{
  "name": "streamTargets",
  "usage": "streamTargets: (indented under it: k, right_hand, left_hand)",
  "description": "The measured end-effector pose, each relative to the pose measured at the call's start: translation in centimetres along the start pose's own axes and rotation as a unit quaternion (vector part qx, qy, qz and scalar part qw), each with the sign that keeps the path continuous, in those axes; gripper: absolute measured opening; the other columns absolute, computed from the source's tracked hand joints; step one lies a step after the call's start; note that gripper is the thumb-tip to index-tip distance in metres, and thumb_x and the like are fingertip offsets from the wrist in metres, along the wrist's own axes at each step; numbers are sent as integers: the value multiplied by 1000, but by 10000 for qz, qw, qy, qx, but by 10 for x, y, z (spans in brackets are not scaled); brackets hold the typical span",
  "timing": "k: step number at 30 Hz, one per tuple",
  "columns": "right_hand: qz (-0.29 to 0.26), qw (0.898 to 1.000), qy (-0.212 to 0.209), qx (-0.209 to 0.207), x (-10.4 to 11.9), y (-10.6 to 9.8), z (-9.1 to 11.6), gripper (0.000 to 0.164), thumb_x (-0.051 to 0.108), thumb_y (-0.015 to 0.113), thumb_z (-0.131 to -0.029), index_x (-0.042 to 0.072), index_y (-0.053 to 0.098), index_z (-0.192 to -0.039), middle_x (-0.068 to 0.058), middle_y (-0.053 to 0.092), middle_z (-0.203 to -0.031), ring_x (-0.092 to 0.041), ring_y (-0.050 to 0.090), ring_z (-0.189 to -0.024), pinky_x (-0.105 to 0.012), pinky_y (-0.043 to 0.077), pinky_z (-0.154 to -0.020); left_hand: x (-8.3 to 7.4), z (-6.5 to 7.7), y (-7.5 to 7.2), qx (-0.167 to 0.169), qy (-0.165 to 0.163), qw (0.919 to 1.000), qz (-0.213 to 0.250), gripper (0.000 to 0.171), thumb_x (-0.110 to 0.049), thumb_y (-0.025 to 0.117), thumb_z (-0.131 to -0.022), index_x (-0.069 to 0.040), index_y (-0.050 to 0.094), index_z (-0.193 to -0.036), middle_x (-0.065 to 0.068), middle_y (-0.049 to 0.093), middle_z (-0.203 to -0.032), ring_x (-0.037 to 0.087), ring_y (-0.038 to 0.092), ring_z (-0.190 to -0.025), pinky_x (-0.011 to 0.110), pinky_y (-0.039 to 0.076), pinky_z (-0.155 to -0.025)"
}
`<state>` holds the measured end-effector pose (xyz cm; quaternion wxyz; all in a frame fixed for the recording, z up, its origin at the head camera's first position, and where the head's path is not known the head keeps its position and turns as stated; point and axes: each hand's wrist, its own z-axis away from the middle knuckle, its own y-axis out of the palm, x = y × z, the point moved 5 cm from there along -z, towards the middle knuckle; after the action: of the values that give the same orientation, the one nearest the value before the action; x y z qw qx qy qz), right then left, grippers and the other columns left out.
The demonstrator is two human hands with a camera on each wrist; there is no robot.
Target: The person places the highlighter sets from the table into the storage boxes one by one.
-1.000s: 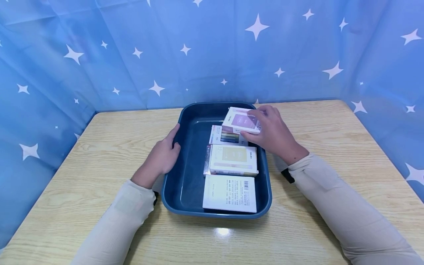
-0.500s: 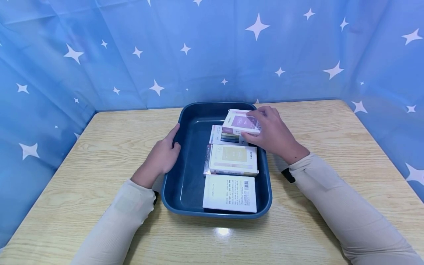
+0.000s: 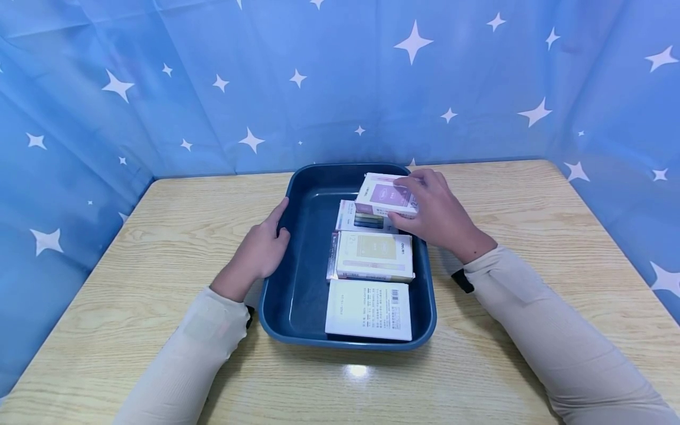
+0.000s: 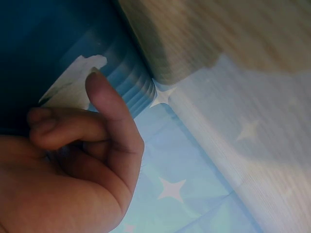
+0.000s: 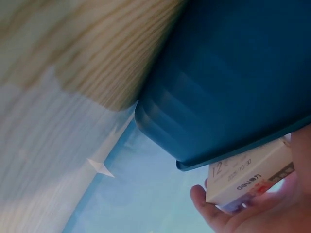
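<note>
My right hand (image 3: 435,215) grips a white-and-purple box (image 3: 390,195), thumb on the near side and fingers over the top. The box sits high at the back right of a dark blue tub (image 3: 345,343), above another box (image 3: 347,217) with a window of coloured strips. In the right wrist view, the held box's printed end (image 5: 250,177) shows just past the tub's rim. My left hand (image 3: 260,248) holds the tub's left edge with thumb and index finger at the rim. In the left wrist view its other fingers (image 4: 114,111) curl against the outer wall.
Inside the tub, a white-and-yellow box (image 3: 374,257) lies over a reddish flat box (image 3: 332,257). A white box with printed text (image 3: 368,311) lies at the front right. The tub stands on a wooden table (image 3: 159,248), with a blue star curtain (image 3: 340,88) behind.
The purple box dips slightly toward the box beneath, then rises a little again in the right hand. The left hand and the tub stay in place.
</note>
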<state>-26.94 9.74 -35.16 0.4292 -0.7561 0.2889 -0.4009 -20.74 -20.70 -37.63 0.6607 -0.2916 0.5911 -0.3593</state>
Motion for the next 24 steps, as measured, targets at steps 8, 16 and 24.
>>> streamTargets:
  k: [8, 16, 24]
  right_hand:
    - [-99, 9999, -129, 15, 1, 1, 0, 62, 36, 75, -87, 9, 56, -139, -22, 43, -144, -37, 39, -128, -54, 49, -97]
    - [-202, 9993, -108, 286, 1, 3, 1, 61, 38, 75, -88, 12, 56, -140, -19, 42, -147, -36, 37, -134, -56, 46, -103]
    - [-225, 9985, -37, 495, 2, 4, 1, 62, 41, 74, -89, 14, 55, -141, -17, 40, -148, -35, 37, -134, -56, 46, -104]
  left_hand:
    - [0, 0, 0, 11, -16, 10000, 22, 62, -26, 31, -106, -32, 6, -162, 3, 47, -55, 23, 50, -44, 34, 47, -51]
    - [-1, 0, 0, 33, -49, 10000, -19, 61, -27, 31, -106, -32, 6, -162, 4, 49, -56, 23, 50, -45, 35, 48, -54]
    - [-1, 0, -1, 13, -42, 10000, -15, 61, -27, 31, -106, -32, 6, -162, 4, 48, -55, 23, 50, -45, 35, 47, -52]
